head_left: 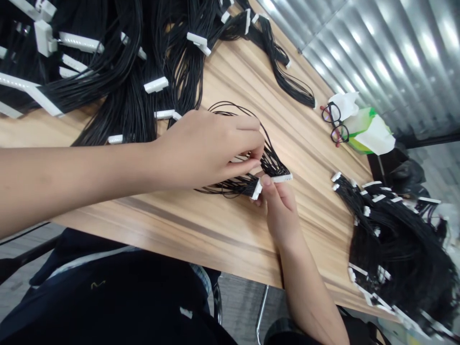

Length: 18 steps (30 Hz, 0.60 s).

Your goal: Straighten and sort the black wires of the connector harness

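Observation:
My left hand (210, 148) reaches in from the left, its fingers pinched together on thin black wires (273, 163) of a small harness lying on the wooden table (223, 225). My right hand (278, 206) comes up from below. Its thumb and fingers are closed on the harness's white connectors (282, 178), and a second white connector (256, 189) sits by the thumb. The wires loop out behind my left hand in a black arc (233, 108).
A large pile of black harnesses with white connectors (108, 62) covers the far left. Another pile (391, 239) lies at the right edge. One loose harness (283, 72) stretches toward black-rimmed glasses (336, 124), white tissue and a green packet (366, 132). A corrugated metal wall stands beyond.

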Motion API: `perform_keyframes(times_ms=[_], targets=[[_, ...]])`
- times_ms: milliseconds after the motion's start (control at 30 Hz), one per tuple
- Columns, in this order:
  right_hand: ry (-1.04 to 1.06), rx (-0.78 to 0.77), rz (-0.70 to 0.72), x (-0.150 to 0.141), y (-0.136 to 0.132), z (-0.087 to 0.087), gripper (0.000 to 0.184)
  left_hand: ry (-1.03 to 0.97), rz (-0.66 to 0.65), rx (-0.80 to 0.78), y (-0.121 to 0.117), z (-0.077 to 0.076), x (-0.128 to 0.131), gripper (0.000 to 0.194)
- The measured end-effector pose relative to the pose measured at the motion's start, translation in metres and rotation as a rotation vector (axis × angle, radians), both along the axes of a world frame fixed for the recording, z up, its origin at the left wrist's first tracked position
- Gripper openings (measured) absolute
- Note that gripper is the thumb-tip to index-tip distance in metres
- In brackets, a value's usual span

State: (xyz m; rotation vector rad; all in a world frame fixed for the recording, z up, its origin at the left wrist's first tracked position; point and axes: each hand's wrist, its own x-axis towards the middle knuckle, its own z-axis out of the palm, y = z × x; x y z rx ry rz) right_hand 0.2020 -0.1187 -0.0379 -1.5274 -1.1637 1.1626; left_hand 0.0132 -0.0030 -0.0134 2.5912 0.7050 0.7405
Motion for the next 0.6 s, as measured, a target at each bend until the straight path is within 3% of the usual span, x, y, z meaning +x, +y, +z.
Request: perform_keyframes(times_ms=[133,300,433,600], targets=[[-0.005,-0.023,0.161,0.0010,-0.0011,0.0045,0.051,-0.011,0.003,0.006,0.0030,-0.0001,-0.0004,0.025],[0.027,-0.032,0.247,0.0027,-0.0029,0.0046,0.051,-0.037,-0.117,-0.014,0.0082,0.0039,-0.0026,0.029],[0.005,-0.003,0.256,0.0025,-0.0025,0.0051,0.049,-0.058,-0.162,0.023,0.0091,-0.0004,-0.0026,0.031],[-0.001,-0.013,0.206,-0.0004,-0.0012,0.0032,0.051,-0.041,-0.123,0.031,0.0055,-0.0042,-0.0014,0.030]])
